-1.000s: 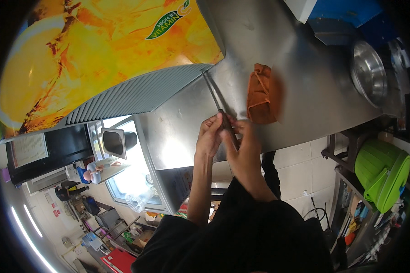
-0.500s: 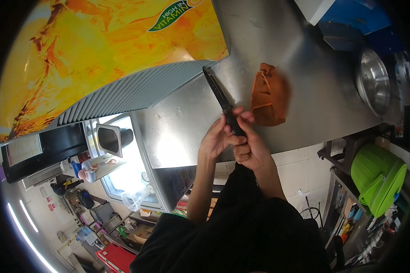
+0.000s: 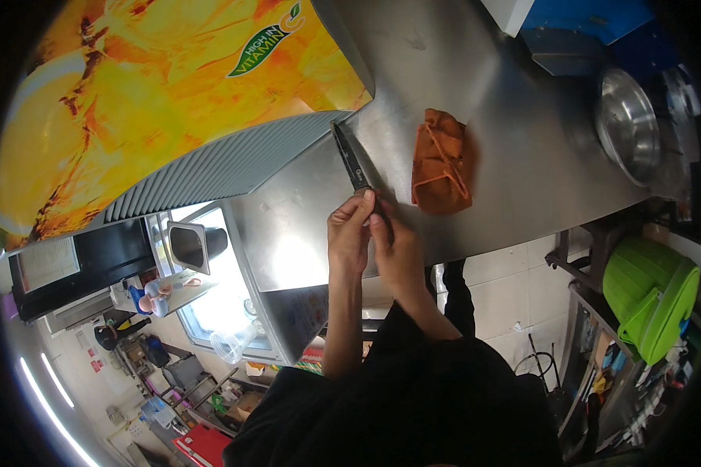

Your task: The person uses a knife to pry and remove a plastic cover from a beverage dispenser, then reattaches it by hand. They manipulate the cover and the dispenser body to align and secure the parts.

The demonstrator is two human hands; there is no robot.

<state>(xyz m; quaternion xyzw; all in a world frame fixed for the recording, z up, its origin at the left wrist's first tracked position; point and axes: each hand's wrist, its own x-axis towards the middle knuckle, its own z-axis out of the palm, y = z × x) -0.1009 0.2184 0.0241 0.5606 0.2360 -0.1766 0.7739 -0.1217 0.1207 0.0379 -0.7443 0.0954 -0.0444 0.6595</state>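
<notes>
A knife (image 3: 349, 159) with a dark, narrow blade and black handle is held over the steel counter (image 3: 304, 206), its tip pointing away and a little left. My left hand (image 3: 350, 237) is closed on it, the thumb pressed where the handle meets the blade. My right hand (image 3: 401, 253) is wrapped round the handle from the right, thumb along it; the handle is mostly hidden by my fingers. Just right of the knife, apart from both hands, a crumpled orange-brown folded cloth (image 3: 441, 167) lies on the counter.
A large machine with an orange-yellow printed panel (image 3: 187, 86) stands at the far left, close to the knife tip. Right are a metal bowl (image 3: 629, 128) and, below counter level, a green bucket (image 3: 650, 296). A steel container (image 3: 188, 247) sits left, near a lit glass-topped unit.
My left thumb has come up to the blade's base, and my right fingers have shifted round the handle. The whole view has swung slightly; the knife stays in both hands.
</notes>
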